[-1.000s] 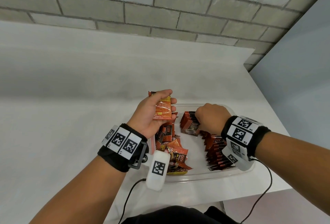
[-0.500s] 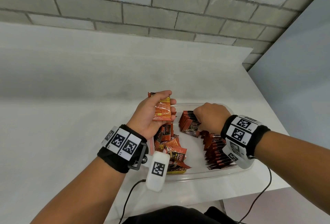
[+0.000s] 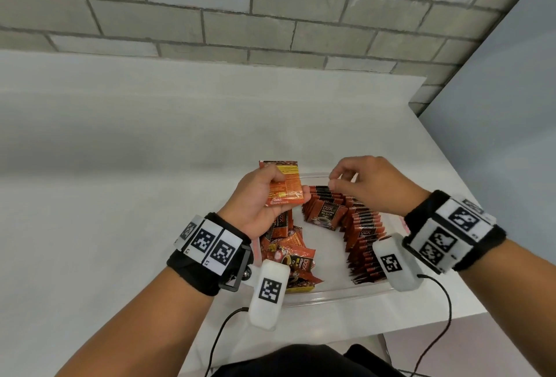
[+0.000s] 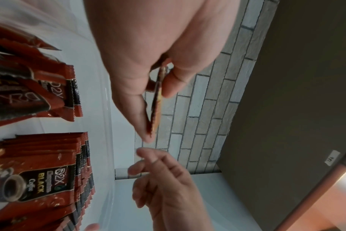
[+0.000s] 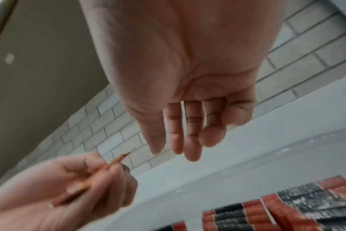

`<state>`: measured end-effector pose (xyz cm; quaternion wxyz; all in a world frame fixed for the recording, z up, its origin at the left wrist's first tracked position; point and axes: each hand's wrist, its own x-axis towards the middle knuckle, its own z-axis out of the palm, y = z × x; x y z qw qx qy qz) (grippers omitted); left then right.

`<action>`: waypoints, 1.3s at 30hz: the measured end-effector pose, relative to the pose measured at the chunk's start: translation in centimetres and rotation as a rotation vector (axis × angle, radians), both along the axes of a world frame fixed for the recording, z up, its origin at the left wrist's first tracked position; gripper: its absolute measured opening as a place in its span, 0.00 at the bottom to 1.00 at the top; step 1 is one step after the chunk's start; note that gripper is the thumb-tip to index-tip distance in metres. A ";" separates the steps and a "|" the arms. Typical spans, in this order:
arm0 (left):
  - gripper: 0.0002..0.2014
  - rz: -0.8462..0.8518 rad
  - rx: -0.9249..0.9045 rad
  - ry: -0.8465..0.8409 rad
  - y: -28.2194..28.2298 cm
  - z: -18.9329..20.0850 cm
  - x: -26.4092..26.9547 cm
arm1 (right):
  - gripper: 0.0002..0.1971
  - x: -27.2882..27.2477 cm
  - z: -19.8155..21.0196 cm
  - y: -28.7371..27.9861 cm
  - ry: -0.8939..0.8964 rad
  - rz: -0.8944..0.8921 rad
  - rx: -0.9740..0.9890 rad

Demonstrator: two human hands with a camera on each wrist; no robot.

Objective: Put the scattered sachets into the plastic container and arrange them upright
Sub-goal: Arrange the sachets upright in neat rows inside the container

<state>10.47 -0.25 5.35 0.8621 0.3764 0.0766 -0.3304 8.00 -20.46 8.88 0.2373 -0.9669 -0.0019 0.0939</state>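
My left hand (image 3: pixel 293 188) grips a small stack of orange sachets (image 3: pixel 284 184) upright, just above the far left corner of the clear plastic container (image 3: pixel 331 297). In the left wrist view these sachets (image 4: pixel 155 106) show edge-on between thumb and fingers. My right hand (image 3: pixel 337 182) hovers empty beside them, fingers relaxed (image 5: pixel 192 140), above a row of dark red sachets (image 3: pixel 361 226) standing along the container's right side. A loose pile of sachets (image 3: pixel 288 256) lies at the container's left, partly hidden by my left wrist.
The container sits near the front right corner of a white table (image 3: pixel 120 196). A brick wall (image 3: pixel 270 16) runs behind, and a grey panel (image 3: pixel 496 106) stands to the right. Cables hang from both wrist cameras over the table's front edge.
My right hand has lifted off the standing row of sachets, uncurled, and moved up toward the sachets in my left hand. My left hand has stayed almost in place.
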 end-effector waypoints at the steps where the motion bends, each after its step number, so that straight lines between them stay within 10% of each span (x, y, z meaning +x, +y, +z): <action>1: 0.08 -0.050 0.022 -0.036 -0.1 0.1 -0.1 | 0.07 -0.4 0.4 0.0 -0.020 -0.026 0.078; 9: 0.09 -0.221 0.294 -0.288 -2.2 0.4 -1.1 | 0.07 -2.7 1.5 0.2 -0.040 -0.046 0.359; 19: 0.16 -0.192 0.184 -0.036 -2.4 1.3 -1.0 | 0.08 -4.3 0.5 -0.4 -0.415 -0.002 0.287; 31: 0.09 -0.184 0.412 -0.318 -4.5 2.4 -1.5 | 0.16 -3.0 0.1 -1.5 -0.256 0.020 0.156; 39: 0.22 -0.150 0.516 0.000 -5.8 2.6 -1.6 | 0.07 -1.7 -0.3 -2.6 0.045 0.000 0.005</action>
